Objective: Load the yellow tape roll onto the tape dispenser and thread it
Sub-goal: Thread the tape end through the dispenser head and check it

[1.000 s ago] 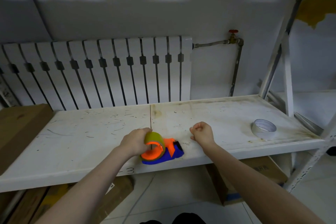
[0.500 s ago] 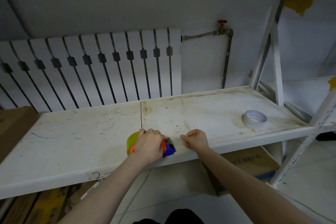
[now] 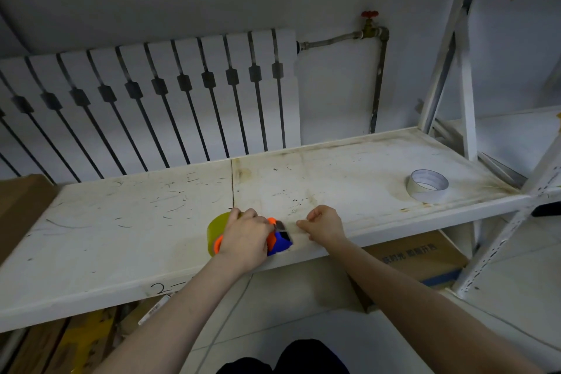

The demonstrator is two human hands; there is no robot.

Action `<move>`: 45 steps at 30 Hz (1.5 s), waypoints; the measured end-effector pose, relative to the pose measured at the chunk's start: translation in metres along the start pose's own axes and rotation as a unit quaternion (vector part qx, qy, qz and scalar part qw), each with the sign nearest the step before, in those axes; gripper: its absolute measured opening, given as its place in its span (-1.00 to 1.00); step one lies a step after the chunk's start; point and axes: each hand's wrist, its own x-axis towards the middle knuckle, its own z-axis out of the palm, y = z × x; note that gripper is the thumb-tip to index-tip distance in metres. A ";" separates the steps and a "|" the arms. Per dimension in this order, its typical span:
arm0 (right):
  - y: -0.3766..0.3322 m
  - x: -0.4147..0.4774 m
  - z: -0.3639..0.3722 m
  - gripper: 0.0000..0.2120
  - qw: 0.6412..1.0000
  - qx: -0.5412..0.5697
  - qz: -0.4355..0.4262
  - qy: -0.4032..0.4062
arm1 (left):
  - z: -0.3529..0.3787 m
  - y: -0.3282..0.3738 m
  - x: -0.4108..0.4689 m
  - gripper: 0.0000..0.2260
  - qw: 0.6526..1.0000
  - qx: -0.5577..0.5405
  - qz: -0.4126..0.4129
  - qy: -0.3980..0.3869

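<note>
Left hand clamped over yellow tape roll on dispenser | right hand pinched shut, contents unclear | we steady dispenser, draw tape flat.

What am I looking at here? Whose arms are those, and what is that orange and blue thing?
The camera sits on a person's head and looks down, so you see their own two arms reaching out. There is no robot. They stand at a scratched white shelf in front of a radiator. The left hand presses down on a tape dispenser, the orange and blue thing, which has a yellow tape roll on it. The right hand is just beside it with its fingers pinched together, perhaps pulling the tape's end, though the tape is too thin to see. Farther right lies a second roll, a white tape roll, which nobody is touching.
</note>
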 end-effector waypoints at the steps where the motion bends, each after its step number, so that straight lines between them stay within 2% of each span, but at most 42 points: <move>1: -0.001 0.000 0.000 -0.75 1.000 -0.008 -0.004 -0.002 | 0.000 0.000 0.000 -0.77 1.000 0.002 0.002 -0.001; 11: -0.016 -0.006 -0.012 -0.73 0.997 -0.021 -0.080 0.009 | -0.005 0.003 0.002 -0.80 0.999 0.004 -0.006 -0.033; 17: -0.022 -0.018 -0.012 -0.78 0.994 0.056 -0.098 0.009 | -0.005 0.002 0.005 -0.80 0.997 0.039 0.022 -0.056; 22: -0.025 -0.027 -0.007 -0.85 0.982 0.097 -0.162 0.007 | -0.001 -0.001 0.005 -0.77 0.996 0.044 0.041 -0.064; 24: -0.032 -0.029 -0.006 -0.83 0.978 0.159 -0.135 0.007 | -0.001 -0.003 0.006 -0.72 0.997 0.029 0.049 -0.060; 25: -0.036 -0.028 -0.006 -0.83 0.971 0.221 -0.089 0.008 | -0.001 -0.004 0.007 -0.68 0.997 0.012 0.051 -0.056; 27: -0.042 -0.025 -0.008 -0.86 0.935 0.353 0.038 -0.007 | -0.005 -0.009 0.009 -0.61 0.997 -0.023 0.051 -0.052; 28: -0.042 -0.024 -0.011 -0.88 0.919 0.386 0.083 -0.019 | -0.006 -0.011 0.010 -0.60 0.997 -0.032 0.055 -0.052; 30: -0.036 -0.020 -0.015 -0.88 0.924 0.363 0.115 -0.029 | -0.006 -0.012 0.009 -0.60 0.996 -0.041 0.061 -0.047; 34: -0.024 -0.018 -0.019 -0.86 0.950 0.284 0.128 -0.024 | -0.005 -0.011 0.009 -0.62 0.995 -0.066 0.060 -0.034; 41: -0.016 -0.018 -0.012 -0.75 0.960 0.220 0.164 -0.053 | -0.005 -0.011 0.006 -0.68 0.994 -0.077 0.067 -0.028; 45: -0.013 -0.016 -0.009 -0.85 0.966 0.205 0.150 -0.039 | -0.007 -0.007 0.004 -0.70 0.997 -0.049 0.058 -0.030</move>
